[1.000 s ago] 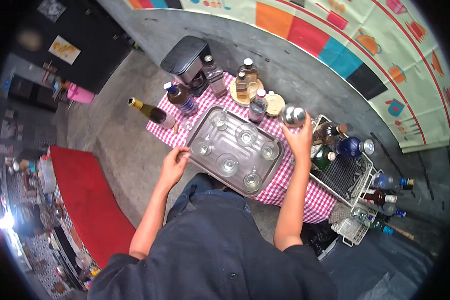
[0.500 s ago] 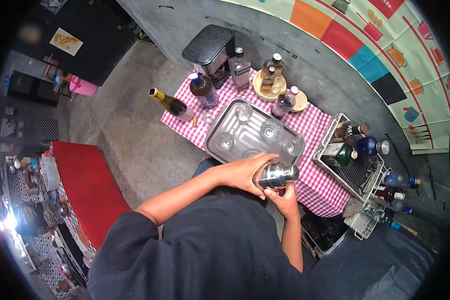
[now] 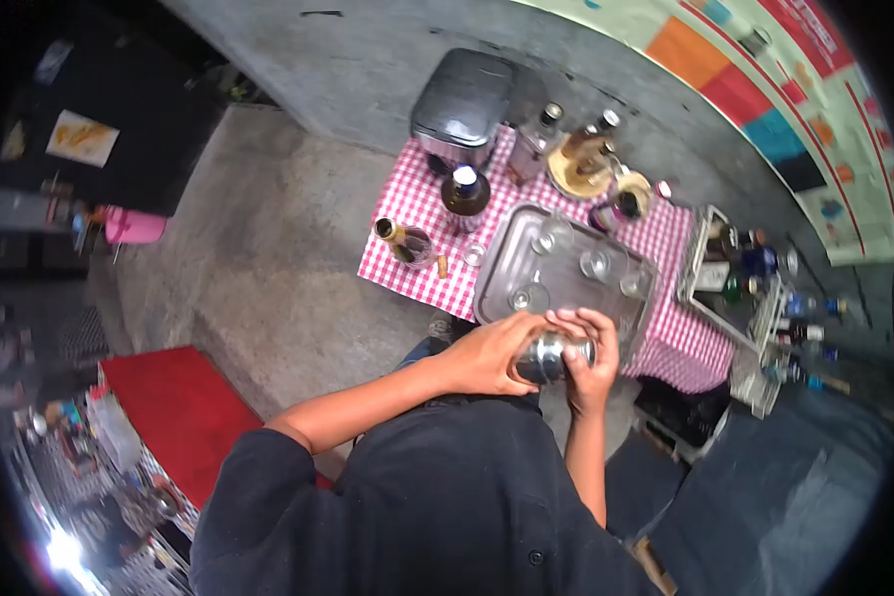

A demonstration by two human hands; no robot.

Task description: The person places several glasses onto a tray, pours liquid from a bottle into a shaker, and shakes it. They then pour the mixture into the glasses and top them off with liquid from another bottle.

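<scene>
A shiny metal shaker (image 3: 543, 359) is held between both hands in front of the chest, lying roughly sideways. My left hand (image 3: 489, 355) wraps round its left end. My right hand (image 3: 592, 355) grips its capped right end, with the fingers curled over the top. Just beyond the hands, a grey tray (image 3: 572, 275) bears several clear glasses, among them one at the tray's left (image 3: 528, 297) and one near its middle (image 3: 595, 262). The hands hide the tray's near edge.
A checkered cloth (image 3: 392, 285) carries a green bottle (image 3: 403, 242), a dark bottle (image 3: 465, 201), a clear bottle (image 3: 533, 149) and a black-lidded bin (image 3: 464, 96). Wire baskets (image 3: 698, 260) with bottles stand at the right. A red table (image 3: 182, 417) lies at the left.
The camera view has shifted, so the table appears further right. My right hand has moved up round the shaker's capped end, its fingers now over the top.
</scene>
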